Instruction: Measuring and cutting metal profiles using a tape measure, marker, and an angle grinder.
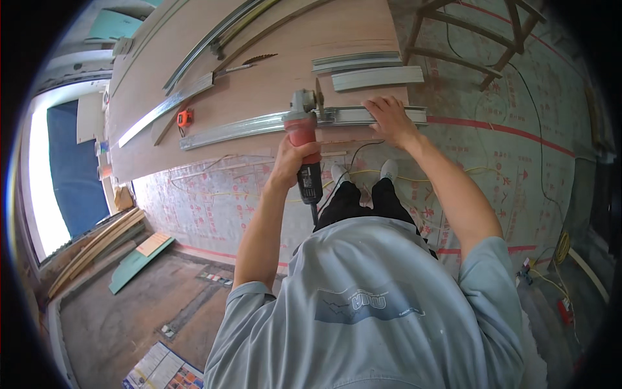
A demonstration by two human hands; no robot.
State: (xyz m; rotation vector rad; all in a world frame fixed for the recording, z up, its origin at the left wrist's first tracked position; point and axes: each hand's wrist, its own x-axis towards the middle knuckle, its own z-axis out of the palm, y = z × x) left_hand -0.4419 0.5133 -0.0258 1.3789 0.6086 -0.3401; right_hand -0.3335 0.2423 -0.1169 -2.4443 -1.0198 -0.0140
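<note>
My left hand [288, 162] is wrapped round the red and black body of an angle grinder [302, 133]. The grinder's grey head and thin disc, seen nearly edge-on, sit over a long silvery metal channel [230, 131] near the board's front edge. Whether the disc touches the metal or spins, I cannot tell. My right hand [392, 122] grips the channel to the right of the disc, fingers bent over it and thumb toward me. Two shorter channel pieces [377, 78] lie just beyond that hand.
The wooden board [259, 94] also carries an orange tape measure [185, 117], a pen [234, 69] and more metal strips [165, 107]. A wooden frame [472, 65] stands at the far right. Cables [534, 110] trail across the covered floor. Planks [97, 253] lie at left.
</note>
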